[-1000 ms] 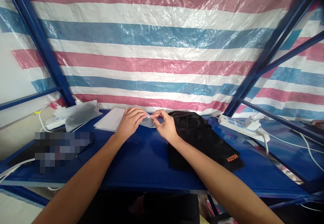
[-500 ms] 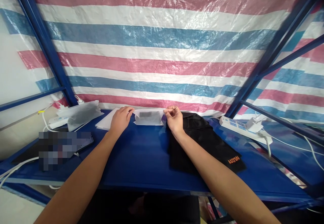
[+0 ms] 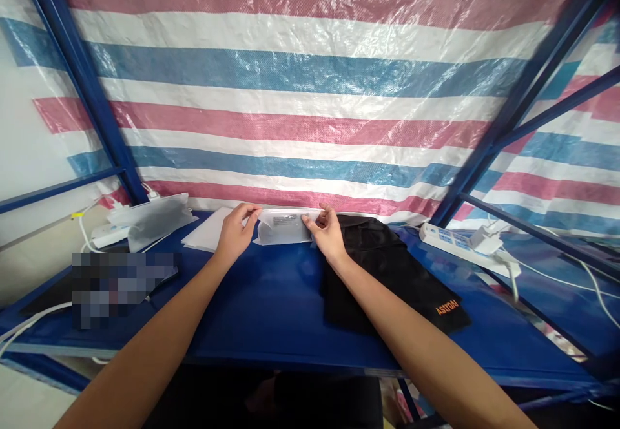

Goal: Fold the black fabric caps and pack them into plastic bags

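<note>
Near the back of the blue table, a frosted translucent plastic bag (image 3: 285, 234) with a small block of printed text stands up between my hands. My left hand (image 3: 237, 230) pinches its top left corner between thumb and fingers. At the top right, my right hand (image 3: 327, 229) grips the bag's edge, thumb on the near face and fingers behind. Black folded fabric (image 3: 387, 267) with orange lettering lies under and beside my right forearm. White flat sheets or bags (image 3: 206, 230) lie just left of my left hand.
Another frosted bag (image 3: 162, 219) leans at the back left by a power strip. A blurred-out device (image 3: 123, 287) with cables lies at the left. A white power strip (image 3: 465, 245) with plugs sits at the right. Blue frame posts (image 3: 489, 151) and a striped tarp (image 3: 310, 80) close off the back.
Both hands have shifted slightly and stay on the bag's top edge. My right thumb has moved left onto the bag's near face, and the bag's top tilts a little differently.
</note>
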Available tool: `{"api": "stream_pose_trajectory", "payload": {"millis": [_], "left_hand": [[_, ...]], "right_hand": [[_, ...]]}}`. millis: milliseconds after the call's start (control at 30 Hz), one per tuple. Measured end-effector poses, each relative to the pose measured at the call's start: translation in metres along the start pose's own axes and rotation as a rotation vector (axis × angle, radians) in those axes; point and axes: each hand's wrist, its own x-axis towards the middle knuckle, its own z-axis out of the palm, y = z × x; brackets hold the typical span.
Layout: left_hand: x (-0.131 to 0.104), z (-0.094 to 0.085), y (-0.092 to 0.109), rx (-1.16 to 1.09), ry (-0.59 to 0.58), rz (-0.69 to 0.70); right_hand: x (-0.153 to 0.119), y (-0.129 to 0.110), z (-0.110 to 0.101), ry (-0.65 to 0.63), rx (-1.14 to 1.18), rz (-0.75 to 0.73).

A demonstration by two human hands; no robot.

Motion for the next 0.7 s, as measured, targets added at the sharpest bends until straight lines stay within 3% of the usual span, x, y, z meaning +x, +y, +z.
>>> {"api": "stream_pose_trajectory", "payload": {"millis": [133, 267, 333, 433, 500, 567, 700], "left_hand": [[-0.004, 0.005, 0.005, -0.178, 0.013, -0.083], [0.002, 0.000, -0.005, -0.181, 0.073, -0.097], [0.006, -0.006, -0.020, -0.012, 0.057, -0.097], [0.008, -0.016, -0.047, 0.426, -0.073, -0.113], [0.007, -0.019, -0.063, 0.649, -0.173, -0.148], [0.005, -0.021, -0.075, 0.735, -0.234, -0.183], [0.003, -0.019, -0.084, 0.723, -0.279, -0.194]], "right_hand": [[0.000, 0.003, 0.001, -0.106, 0.123, 0.104], [0.014, -0.002, -0.006, -0.066, 0.112, 0.126], [0.026, -0.009, -0.006, -0.002, 0.101, 0.044], [0.046, -0.025, 0.006, 0.077, 0.130, -0.076], [0.056, -0.035, 0.026, 0.072, 0.162, -0.087], [0.062, -0.044, 0.057, 0.027, 0.172, -0.053], [0.061, -0.057, 0.140, -0.120, 0.121, -0.021]]}}
